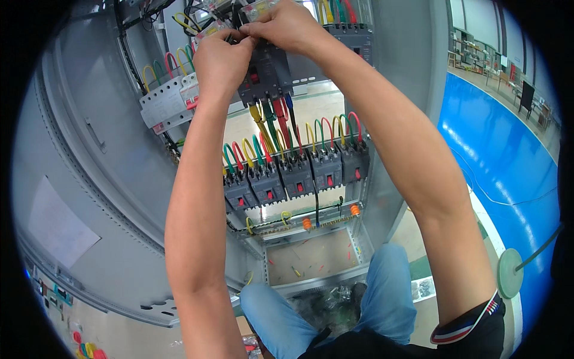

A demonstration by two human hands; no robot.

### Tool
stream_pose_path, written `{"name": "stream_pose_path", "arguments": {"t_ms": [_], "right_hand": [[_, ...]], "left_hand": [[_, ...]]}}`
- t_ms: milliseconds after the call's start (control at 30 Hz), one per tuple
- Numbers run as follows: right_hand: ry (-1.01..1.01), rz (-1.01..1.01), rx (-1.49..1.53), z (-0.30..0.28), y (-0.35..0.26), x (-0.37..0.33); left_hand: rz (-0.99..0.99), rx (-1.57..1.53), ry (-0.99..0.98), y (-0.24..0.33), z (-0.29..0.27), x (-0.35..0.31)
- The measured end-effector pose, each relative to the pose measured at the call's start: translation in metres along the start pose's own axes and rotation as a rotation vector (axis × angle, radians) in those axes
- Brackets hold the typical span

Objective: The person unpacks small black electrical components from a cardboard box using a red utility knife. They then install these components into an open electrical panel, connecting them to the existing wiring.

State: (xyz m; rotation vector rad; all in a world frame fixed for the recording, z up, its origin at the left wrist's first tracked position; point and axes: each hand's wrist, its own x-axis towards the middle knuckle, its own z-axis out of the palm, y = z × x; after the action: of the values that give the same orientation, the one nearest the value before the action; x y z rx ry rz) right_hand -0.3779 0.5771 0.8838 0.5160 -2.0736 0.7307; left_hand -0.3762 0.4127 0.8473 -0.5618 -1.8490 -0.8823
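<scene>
Both arms reach up into a grey metal cabinet. My left hand point(222, 64) and my right hand point(288, 27) meet at the top of a large dark circuit breaker point(263, 75). The fingers of each are pinched together close to some dark wires, and what lies between the fingertips is hidden. Thick yellow, green, red and blue wires point(272, 116) leave the breaker's lower end. To the left of my left hand, a white breaker point(164, 106) with a red switch sits tilted, with looped coloured wires above it.
Lower down, several smaller breakers point(297, 179) with red levers stand in a row, wired above. Orange insulators point(307, 223) sit on a rail beneath. Wire scraps lie on the cabinet's bottom point(311, 257). The cabinet door point(89, 179) is at left; a blue floor point(496, 155) stretches right.
</scene>
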Motion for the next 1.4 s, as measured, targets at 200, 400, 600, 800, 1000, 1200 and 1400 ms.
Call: {"name": "stream_pose_path", "arguments": {"t_ms": [200,400,600,800,1000,1200,1400], "right_hand": [[0.128,-0.149,0.159,-0.021,0.036,-0.005],[0.515,-0.368,-0.373,-0.022,0.017,-0.007],[0.475,-0.484,-0.279,0.001,0.037,0.010],[0.400,-0.282,-0.189,-0.003,0.023,0.036],[0.594,-0.276,0.105,0.028,0.035,0.004],[0.631,-0.102,0.361,0.032,0.043,-0.004],[0.359,0.023,0.269,0.029,0.051,0.006]], "left_hand": [[0.069,0.003,-0.047,0.003,-0.006,0.001],[-0.003,0.074,-0.091,0.014,-0.016,0.007],[0.060,0.055,-0.057,0.012,-0.010,0.001],[0.142,0.029,0.008,0.015,-0.003,0.001],[0.037,0.282,-0.301,0.025,-0.020,0.029],[-0.230,0.108,-0.468,0.050,-0.018,0.028],[-0.080,0.187,-0.275,0.031,0.002,0.019]]}}
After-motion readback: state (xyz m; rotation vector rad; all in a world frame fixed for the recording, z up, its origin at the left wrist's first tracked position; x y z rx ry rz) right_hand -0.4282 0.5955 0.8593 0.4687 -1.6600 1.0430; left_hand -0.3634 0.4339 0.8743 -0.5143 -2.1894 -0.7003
